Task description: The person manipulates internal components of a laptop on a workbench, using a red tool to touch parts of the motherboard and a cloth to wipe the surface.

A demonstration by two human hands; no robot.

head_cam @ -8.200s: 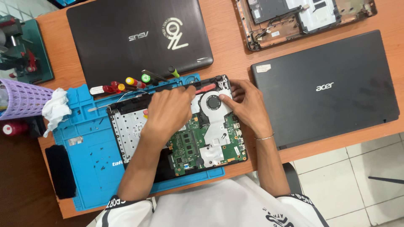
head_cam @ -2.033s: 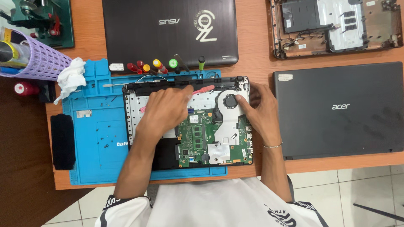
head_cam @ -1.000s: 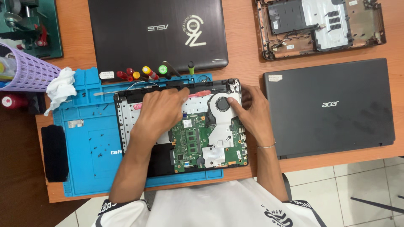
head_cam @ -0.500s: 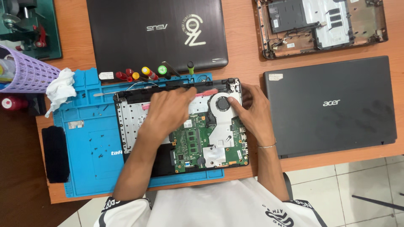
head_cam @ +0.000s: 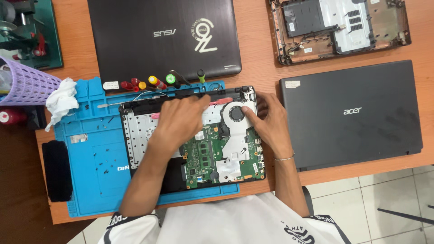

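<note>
The opened laptop base (head_cam: 190, 140) lay on a blue repair mat (head_cam: 90, 158) at the middle of the bench (head_cam: 257, 68), its green circuit board (head_cam: 212, 153) and round fan (head_cam: 235, 113) bare to view. The left hand (head_cam: 181, 119) lay palm down over the upper middle of the base, fingers stretched toward 1 o'clock and reaching a red strip (head_cam: 221, 100) by the hinge edge; whether its grip pinched anything could not be told, since the palm hid it. The right hand (head_cam: 266, 122) rested at the base's 3 o'clock edge, fingers spread loosely, one fingertip touching the fan housing and holding nothing.

At 12 o'clock, just past the mat's top edge, sat a closed dark laptop (head_cam: 167, 40), with a row of coloured screwdriver handles (head_cam: 153, 82) between it and the base. At 3 o'clock a second closed black laptop (head_cam: 352, 113) lay just beside the right hand, a narrow strip of bench between it and the base. At 1 o'clock a stripped laptop shell (head_cam: 339, 27) sat well apart. Free mat remained at 9 o'clock, dotted with small screws (head_cam: 101, 158), out to a black pad (head_cam: 56, 169) at the mat's left edge. A white crumpled cloth (head_cam: 61, 99) and a purple basket (head_cam: 25, 83) stood at 10 o'clock. The base's 6 o'clock edge ran near the bench's front edge.
</note>
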